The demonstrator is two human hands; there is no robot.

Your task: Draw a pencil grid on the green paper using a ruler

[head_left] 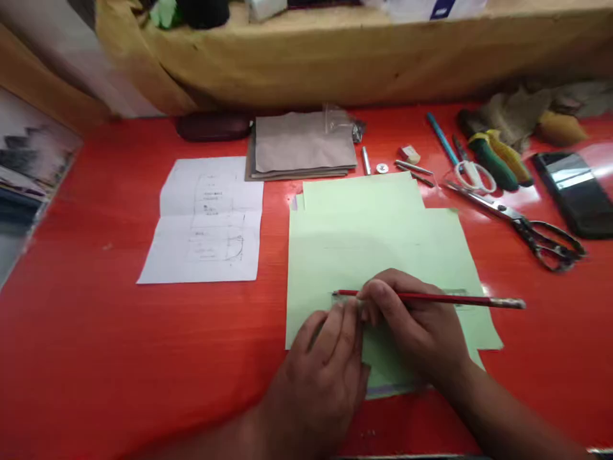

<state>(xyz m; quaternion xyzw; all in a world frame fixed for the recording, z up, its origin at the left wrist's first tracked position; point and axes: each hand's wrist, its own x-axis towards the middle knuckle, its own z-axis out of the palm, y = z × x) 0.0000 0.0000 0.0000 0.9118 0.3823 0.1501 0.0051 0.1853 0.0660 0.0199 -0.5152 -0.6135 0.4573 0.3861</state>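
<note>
Pale green sheets [378, 236] lie overlapped on the red table in front of me. My right hand [416, 319] is closed round a red pencil [445, 298], whose tip points left and rests at the paper near a short drawn line. Beside it, my left hand [328, 364] presses its fingertips on a clear ruler [457, 292], mostly covered by both hands. To the left lies a creased white sheet [211, 223] with a pencil drawing and handwriting.
Behind the green sheets are brown sheets [304, 144] and a dark case [213, 126]. At the right lie large scissors [517, 220], small white-handled scissors [474, 176], green-yellow pliers [500, 160], a blue pen [443, 137], an eraser [409, 154] and a phone [575, 191].
</note>
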